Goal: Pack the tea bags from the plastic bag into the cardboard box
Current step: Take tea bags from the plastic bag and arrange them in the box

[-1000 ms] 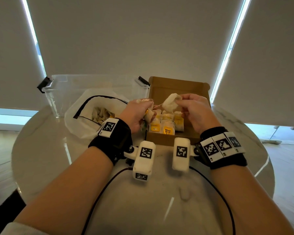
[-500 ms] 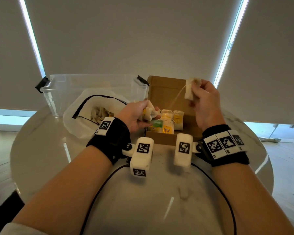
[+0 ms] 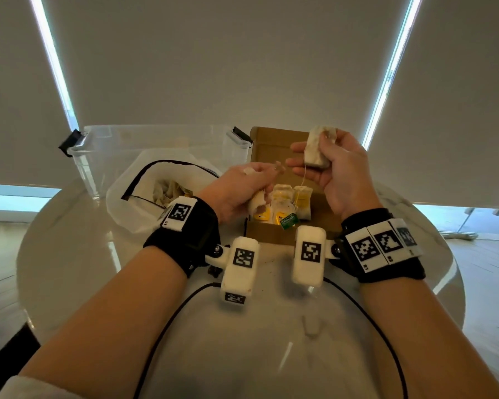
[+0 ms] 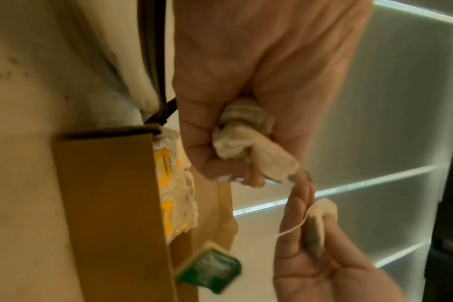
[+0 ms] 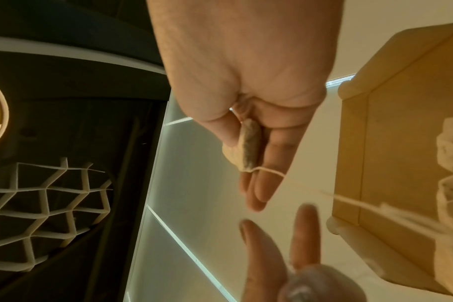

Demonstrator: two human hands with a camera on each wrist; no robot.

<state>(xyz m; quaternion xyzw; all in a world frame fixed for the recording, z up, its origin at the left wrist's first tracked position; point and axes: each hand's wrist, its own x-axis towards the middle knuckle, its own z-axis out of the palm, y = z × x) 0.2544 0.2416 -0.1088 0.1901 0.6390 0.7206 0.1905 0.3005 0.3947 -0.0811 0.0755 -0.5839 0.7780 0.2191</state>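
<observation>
My right hand (image 3: 323, 165) is raised over the open cardboard box (image 3: 268, 236) and pinches one pale tea bag (image 3: 314, 151) between thumb and fingers. The bag's string hangs down to a green tag (image 3: 288, 221) at the box's front wall. At the box's left edge, my left hand (image 3: 257, 187) grips a crumpled bunch of tea bags (image 4: 246, 139). Several tea bags with yellow tags (image 3: 283, 203) stand in the box. The white plastic bag (image 3: 156, 182) lies left of the box with more tea bags inside. The right wrist view shows the pinched tea bag (image 5: 248, 147) edge-on.
A clear plastic tub (image 3: 144, 145) with black latches stands behind the plastic bag. Everything rests on a round white marble table (image 3: 69, 254). The box lid (image 3: 274, 145) stands upright behind my hands. Cables run from both wrist cameras toward me.
My right hand has pulled one tea bag up and to the right, away from the left hand's bunch. Its string has drawn out and the green tag now dangles free.
</observation>
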